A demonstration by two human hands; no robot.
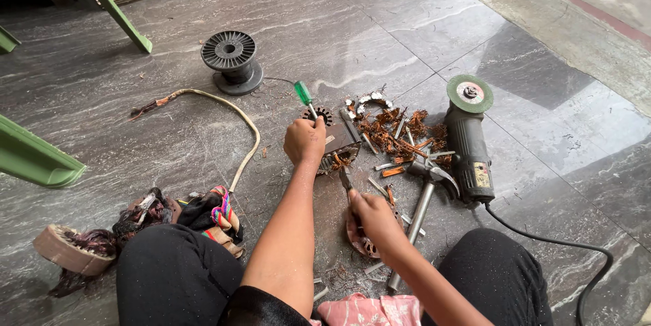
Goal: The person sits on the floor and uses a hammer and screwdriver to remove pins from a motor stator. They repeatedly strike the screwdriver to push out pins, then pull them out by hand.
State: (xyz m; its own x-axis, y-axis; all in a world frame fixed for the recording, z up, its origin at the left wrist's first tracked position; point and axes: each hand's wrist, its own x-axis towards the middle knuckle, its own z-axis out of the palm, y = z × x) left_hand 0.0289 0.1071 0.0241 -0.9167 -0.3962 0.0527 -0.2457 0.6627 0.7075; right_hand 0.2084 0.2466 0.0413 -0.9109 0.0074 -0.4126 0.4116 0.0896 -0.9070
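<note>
gripping a green-handled screwdriver (303, 93) in the closed left hand (304, 141), tip down at the motor stator (337, 144) on the grey floor (135, 143), right hand (375, 221) clamped on pliers (346, 180) just beside it, copper scraps (397, 129), hammer (424, 194), angle grinder (468, 139) near

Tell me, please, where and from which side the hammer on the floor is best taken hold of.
Probably by the bare metal handle of the hammer, low down near the right hand. Its head lies beside the angle grinder among copper scraps, so coming from the person's side looks clearest.
</note>
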